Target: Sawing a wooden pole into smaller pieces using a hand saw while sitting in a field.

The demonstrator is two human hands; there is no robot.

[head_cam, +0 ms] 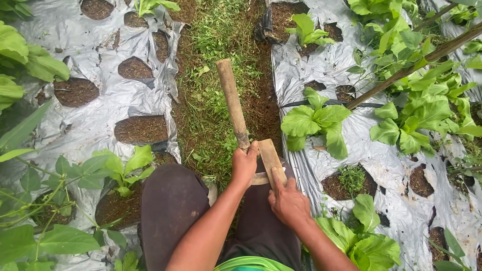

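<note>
Left hand (244, 163) clenched round wooden handle (232, 103), right hand (288, 200) grasping flat wooden piece (270, 158).

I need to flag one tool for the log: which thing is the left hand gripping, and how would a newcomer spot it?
Find the grassy path between the two plastic-covered beds. Just above the knees, the left hand grips a long wooden handle that runs up the path. Unlike the short flat piece under the right hand, it is round and much longer.

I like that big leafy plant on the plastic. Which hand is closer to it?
Right. The right hand rests on a flat wooden piece just below the plant; the left hand grips the stick further off, toward the grass.
</note>
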